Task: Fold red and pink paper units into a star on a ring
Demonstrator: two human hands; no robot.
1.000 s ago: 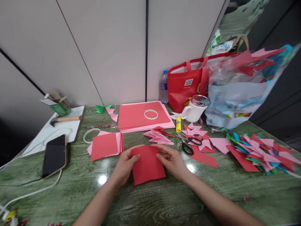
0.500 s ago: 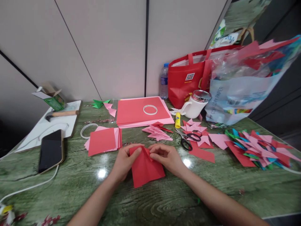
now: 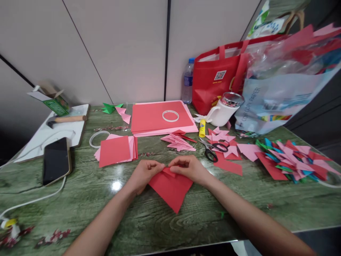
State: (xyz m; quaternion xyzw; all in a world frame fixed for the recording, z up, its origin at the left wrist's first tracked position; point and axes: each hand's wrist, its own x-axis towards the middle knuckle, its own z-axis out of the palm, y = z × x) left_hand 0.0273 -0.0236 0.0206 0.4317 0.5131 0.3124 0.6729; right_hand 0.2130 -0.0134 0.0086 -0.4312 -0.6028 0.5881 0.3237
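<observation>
Between my two hands is a sheet of red paper (image 3: pixel 172 190), one corner pointing down toward me and a small fold along its top edge. My left hand (image 3: pixel 146 175) pinches the upper left of that fold with thumb and fingers. On the other side, my right hand (image 3: pixel 189 170) pinches the upper right end, fingertips close to the left ones. Beyond the hands lie folded pink paper pieces (image 3: pixel 178 142). Left of them sits a stack of red and pink paper squares (image 3: pixel 114 151). Black-handled scissors (image 3: pixel 213 148) rest to the right on paper scraps.
Larger red and pink sheets (image 3: pixel 151 115) lie at the back under a tape roll (image 3: pixel 170 116). Right of them stand a glue stick (image 3: pixel 202 128), a white mug (image 3: pixel 221 113) and a red bag (image 3: pixel 210 80). A colourful paper pile (image 3: pixel 293 160) is far right; a phone (image 3: pixel 56 161) lies left.
The red paper has turned so a corner now points toward me. My left hand has shifted to the top edge, closer to my right hand. The view has tilted slightly downward.
</observation>
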